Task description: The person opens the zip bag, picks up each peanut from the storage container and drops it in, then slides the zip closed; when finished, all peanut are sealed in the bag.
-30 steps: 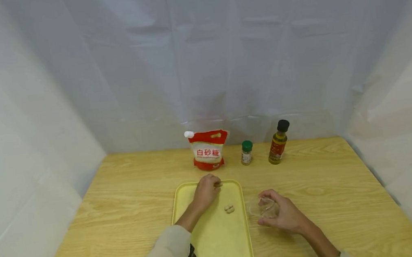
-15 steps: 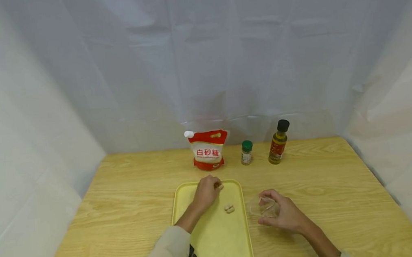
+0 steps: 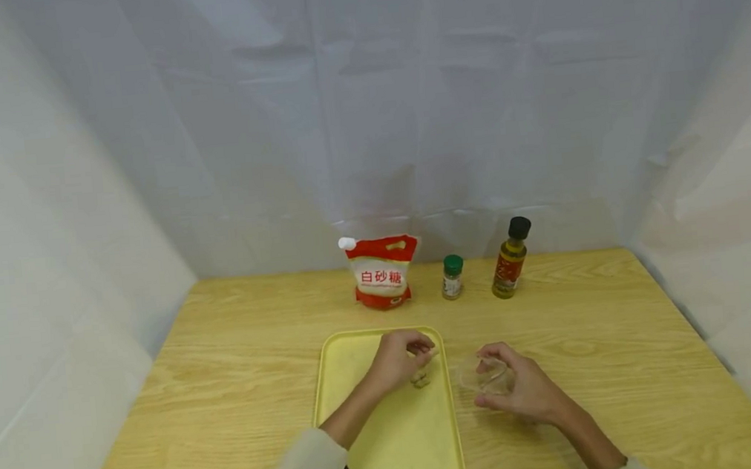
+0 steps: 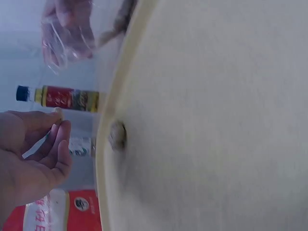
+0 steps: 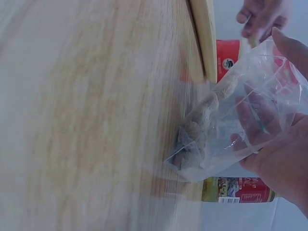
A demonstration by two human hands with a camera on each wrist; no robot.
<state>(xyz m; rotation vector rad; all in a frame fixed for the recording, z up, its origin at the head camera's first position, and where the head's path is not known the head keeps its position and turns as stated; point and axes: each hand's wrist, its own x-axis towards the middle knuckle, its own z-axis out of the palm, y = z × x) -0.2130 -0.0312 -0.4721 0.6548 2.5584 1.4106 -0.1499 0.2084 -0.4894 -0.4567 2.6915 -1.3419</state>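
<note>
The right hand (image 5: 284,156) holds a clear bag (image 5: 226,137) with peanuts (image 5: 195,134) lying inside. The left hand (image 5: 267,14) is near the bag's mouth. Beyond stand a packet (image 5: 227,60) and a bottle (image 5: 239,189); I glimpse a tray (image 5: 204,33) on the table (image 5: 96,120).

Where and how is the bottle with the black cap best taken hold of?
Probably take the bottle around its red-labelled body, coming from the right: it stands upright, the body is slim and round, and the green-capped jar stands to its left.
</note>
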